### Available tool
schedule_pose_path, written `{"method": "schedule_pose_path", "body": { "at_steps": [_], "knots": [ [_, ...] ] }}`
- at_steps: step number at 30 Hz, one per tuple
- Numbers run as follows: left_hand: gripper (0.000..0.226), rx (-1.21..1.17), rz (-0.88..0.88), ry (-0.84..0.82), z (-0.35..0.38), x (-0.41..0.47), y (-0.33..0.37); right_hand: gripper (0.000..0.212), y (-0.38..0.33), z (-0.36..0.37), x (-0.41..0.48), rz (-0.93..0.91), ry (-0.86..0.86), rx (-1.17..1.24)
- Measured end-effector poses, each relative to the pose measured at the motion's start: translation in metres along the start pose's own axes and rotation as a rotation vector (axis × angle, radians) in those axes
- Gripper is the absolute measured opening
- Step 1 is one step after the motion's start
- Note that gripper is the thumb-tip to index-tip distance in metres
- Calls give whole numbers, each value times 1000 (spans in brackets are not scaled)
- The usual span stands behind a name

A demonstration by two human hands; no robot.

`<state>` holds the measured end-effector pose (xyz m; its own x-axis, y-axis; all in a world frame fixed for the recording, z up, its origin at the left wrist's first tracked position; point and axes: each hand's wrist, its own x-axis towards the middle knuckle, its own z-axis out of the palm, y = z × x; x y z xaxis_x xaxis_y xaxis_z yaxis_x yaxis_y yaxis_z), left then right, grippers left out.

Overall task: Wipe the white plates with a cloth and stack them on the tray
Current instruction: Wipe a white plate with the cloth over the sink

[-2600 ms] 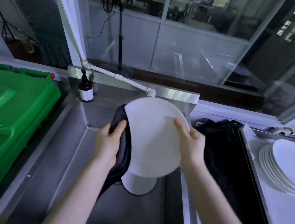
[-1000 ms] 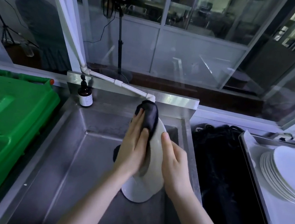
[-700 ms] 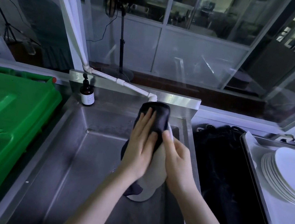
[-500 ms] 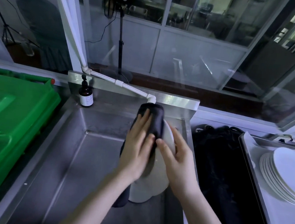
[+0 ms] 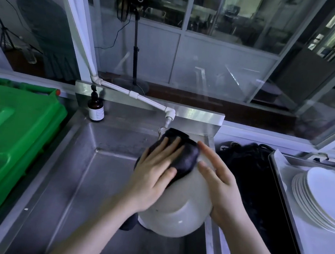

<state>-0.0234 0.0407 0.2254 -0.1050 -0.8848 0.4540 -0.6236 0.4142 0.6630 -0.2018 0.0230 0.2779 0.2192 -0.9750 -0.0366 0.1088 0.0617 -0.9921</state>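
I hold a white plate [image 5: 187, 191] tilted over the steel sink [image 5: 73, 179]. My left hand [image 5: 154, 170] presses a dark cloth [image 5: 186, 155] flat against the plate's upper face, fingers straight; the cloth folds over the top rim. My right hand [image 5: 222, 186] lies along the plate's right rim with straight fingers. Just beneath it a second white dish [image 5: 174, 224] sits in the sink. A stack of white plates [image 5: 322, 195] leans on the paper-lined tray [image 5: 317, 253] at the far right.
A green plastic crate [image 5: 10, 133] fills the left side. A brown pump bottle [image 5: 96, 108] stands at the sink's back left corner, and a white tap pipe [image 5: 144, 99] reaches over the sink. Black fabric [image 5: 258, 185] lies between sink and tray.
The plate has turned from edge-on to show more of its face. My left hand with the cloth has slid across its upper part, and my right hand has shifted along the right rim.
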Motion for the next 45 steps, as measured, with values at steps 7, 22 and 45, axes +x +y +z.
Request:
{"method": "schedule_pose_path", "body": {
  "at_steps": [7, 22, 45],
  "knots": [
    [47, -195, -201, 21, -14, 16, -15, 45, -3, -7, -1, 10, -31, 35],
    [48, -401, -413, 239, 3, -24, -16, 38, -18, -16, 17, 30, 73, 264],
    [57, 122, 75, 64, 23, -22, 30, 41, -6, 29, 22, 259, 355, 588]
  ]
}}
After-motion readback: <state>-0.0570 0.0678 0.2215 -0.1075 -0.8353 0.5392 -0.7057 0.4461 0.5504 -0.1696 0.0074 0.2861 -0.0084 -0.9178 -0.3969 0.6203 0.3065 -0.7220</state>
